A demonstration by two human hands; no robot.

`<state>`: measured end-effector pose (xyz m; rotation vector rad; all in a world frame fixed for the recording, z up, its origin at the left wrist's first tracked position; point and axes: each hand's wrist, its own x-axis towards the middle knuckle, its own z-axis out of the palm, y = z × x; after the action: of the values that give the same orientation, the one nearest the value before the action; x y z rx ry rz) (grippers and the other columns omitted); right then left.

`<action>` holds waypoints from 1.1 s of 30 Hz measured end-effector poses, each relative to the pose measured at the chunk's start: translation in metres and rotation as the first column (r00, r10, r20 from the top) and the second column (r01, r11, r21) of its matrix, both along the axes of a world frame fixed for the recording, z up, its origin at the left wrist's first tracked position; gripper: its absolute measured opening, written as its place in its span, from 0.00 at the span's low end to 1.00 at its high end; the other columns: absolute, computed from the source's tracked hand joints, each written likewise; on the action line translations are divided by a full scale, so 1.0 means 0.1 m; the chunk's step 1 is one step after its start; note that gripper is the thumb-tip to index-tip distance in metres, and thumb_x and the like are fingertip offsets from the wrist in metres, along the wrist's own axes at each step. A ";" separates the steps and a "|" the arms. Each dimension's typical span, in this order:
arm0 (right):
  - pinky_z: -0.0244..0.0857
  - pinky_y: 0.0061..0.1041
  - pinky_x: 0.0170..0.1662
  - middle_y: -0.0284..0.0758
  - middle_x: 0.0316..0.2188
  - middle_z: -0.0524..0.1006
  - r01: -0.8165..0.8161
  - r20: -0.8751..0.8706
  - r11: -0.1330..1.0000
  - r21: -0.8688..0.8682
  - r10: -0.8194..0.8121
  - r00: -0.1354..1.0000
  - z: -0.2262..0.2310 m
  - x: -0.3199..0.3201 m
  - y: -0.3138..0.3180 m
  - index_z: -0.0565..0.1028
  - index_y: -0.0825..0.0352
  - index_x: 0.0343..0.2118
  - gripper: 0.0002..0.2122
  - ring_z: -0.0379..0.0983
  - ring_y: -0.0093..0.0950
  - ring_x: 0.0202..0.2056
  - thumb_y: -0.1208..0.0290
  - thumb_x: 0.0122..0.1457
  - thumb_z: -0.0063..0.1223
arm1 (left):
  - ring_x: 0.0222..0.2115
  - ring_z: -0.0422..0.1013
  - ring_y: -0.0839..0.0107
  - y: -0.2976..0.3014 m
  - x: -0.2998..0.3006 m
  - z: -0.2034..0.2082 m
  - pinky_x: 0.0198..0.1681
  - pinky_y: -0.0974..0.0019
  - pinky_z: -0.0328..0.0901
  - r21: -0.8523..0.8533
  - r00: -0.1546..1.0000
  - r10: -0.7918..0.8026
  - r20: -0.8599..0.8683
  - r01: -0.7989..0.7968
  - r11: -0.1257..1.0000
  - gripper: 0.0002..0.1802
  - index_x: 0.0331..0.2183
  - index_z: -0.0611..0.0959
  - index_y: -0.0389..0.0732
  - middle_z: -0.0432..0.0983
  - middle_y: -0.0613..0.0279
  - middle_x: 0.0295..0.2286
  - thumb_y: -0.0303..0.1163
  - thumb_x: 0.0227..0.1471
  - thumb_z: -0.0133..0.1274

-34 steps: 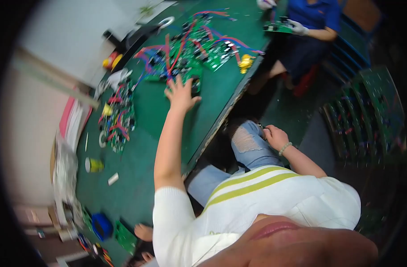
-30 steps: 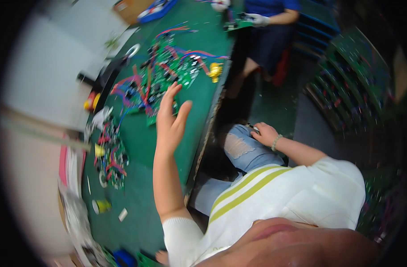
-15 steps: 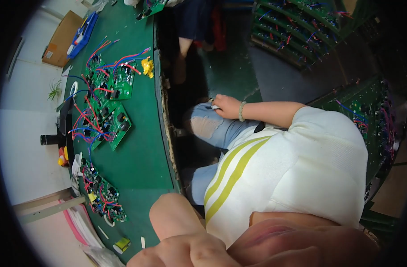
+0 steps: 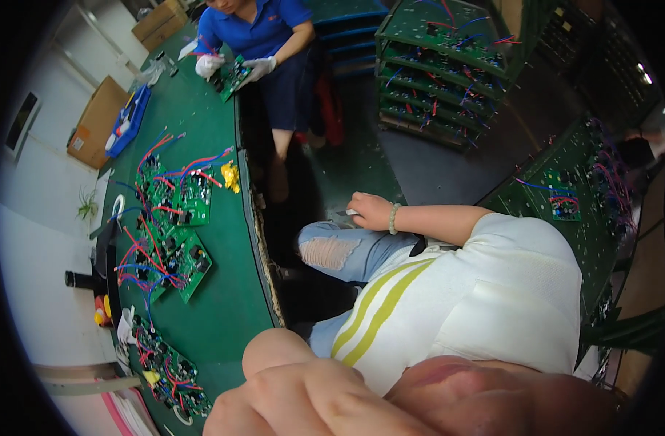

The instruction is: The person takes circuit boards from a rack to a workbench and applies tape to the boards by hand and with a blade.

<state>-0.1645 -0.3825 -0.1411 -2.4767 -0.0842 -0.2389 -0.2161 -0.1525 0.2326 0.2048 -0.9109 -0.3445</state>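
Observation:
My left hand (image 4: 303, 400) is raised very close to the camera at the lower edge. Its knuckles and bent wrist show, but the fingertips are out of sight, so I cannot tell what it grips. Over my jeans-clad knee rests my right hand (image 4: 370, 211), with a pale beaded bracelet (image 4: 394, 218) at the wrist. Its fingers are closed around a small whitish thing (image 4: 351, 212), too small to name. To the left, away from both hands, green circuit boards (image 4: 174, 254) with red and blue wires lie on the green bench (image 4: 227, 291).
Across the bench a co-worker in a blue shirt (image 4: 274, 33) and white gloves handles a circuit board (image 4: 234, 76). A yellow clump (image 4: 230, 176) lies near the bench edge. A blue tray (image 4: 129, 120), a cardboard box (image 4: 99, 120) and a rack of boards (image 4: 441, 80) stand around.
The view has tilted, so the bench and boards sit lower and the co-worker has come into the picture. My left hand stays close to the camera; my right hand remains by my knee.

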 end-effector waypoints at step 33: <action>0.71 0.42 0.35 0.44 0.35 0.73 0.967 0.364 0.059 -0.247 -0.919 0.149 1.40 -2.77 -1.91 0.73 0.62 0.39 0.10 0.75 0.44 0.32 0.75 0.53 0.44 | 0.46 0.67 0.50 -0.41 0.40 -0.54 0.40 0.47 0.70 0.263 0.688 -0.335 0.644 0.212 0.941 0.26 0.55 0.64 0.44 0.60 0.45 0.54 0.46 0.61 0.43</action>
<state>-0.4416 -0.5733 -0.0013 -2.4735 1.7733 -1.0234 -0.1760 -0.1931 0.1783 0.3662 -1.6652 -0.6535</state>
